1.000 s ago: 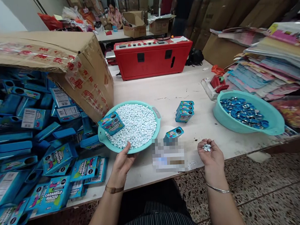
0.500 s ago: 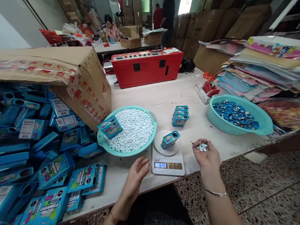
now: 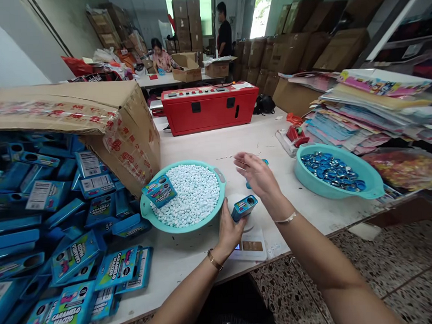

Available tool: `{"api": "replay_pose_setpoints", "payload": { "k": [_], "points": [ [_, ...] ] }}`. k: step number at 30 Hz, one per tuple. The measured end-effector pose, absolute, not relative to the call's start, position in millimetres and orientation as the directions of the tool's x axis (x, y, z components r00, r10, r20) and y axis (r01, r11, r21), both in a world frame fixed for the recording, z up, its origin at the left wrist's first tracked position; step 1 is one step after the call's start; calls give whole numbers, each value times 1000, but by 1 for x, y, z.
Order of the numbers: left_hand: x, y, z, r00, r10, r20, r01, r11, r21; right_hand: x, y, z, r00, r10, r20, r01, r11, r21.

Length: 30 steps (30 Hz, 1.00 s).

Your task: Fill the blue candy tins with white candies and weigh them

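My left hand (image 3: 230, 232) grips the lower part of a small blue candy tin (image 3: 244, 207) with a round opening in its top. The tin is over the white kitchen scale (image 3: 253, 245), whose display is mostly covered by the hand. My right hand (image 3: 256, 175) is raised behind the tin, fingers stretched out toward the left and a little blurred; I see no candies in it. It hides most of another group of blue tins (image 3: 265, 162). To the left, a turquoise basin (image 3: 222, 192) holds small pale candies (image 3: 194, 194), with a blue tin (image 3: 159, 190) lying on them.
Many blue tins (image 3: 79, 301) spill from a cardboard box (image 3: 136, 137) on the left. A turquoise basin of round blue lids (image 3: 377, 193) stands right, near a tape dispenser (image 3: 296, 137) and stacked sheets (image 3: 357, 113). A red machine (image 3: 210, 109) is behind. People are in the background.
My left hand has moved right and taken hold of the tin on the scale. The right hand, earlier palm up with candies, has swung up and left in front of the tin group.
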<state>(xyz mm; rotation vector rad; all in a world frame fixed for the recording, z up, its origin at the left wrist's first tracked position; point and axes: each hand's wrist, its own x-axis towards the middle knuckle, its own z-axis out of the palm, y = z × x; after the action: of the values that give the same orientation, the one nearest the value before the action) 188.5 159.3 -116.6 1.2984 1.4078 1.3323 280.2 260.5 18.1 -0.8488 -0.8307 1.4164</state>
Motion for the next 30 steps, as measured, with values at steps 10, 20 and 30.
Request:
{"api": "replay_pose_setpoints", "payload": {
  "k": [10,20,30],
  "points": [
    [166,158,-45,9,963,268,259,-261,930,315,223,-26,141,987,-80,-570,15,-822],
    [77,180,74,267,961,70,962,-270,45,191,239,-22,-297,904,-307,-846,-398,-355],
    [65,172,73,251,967,-45,955,-255,-151,153,229,-30,-307,833,-461,-877,-436,-203]
  ]
}}
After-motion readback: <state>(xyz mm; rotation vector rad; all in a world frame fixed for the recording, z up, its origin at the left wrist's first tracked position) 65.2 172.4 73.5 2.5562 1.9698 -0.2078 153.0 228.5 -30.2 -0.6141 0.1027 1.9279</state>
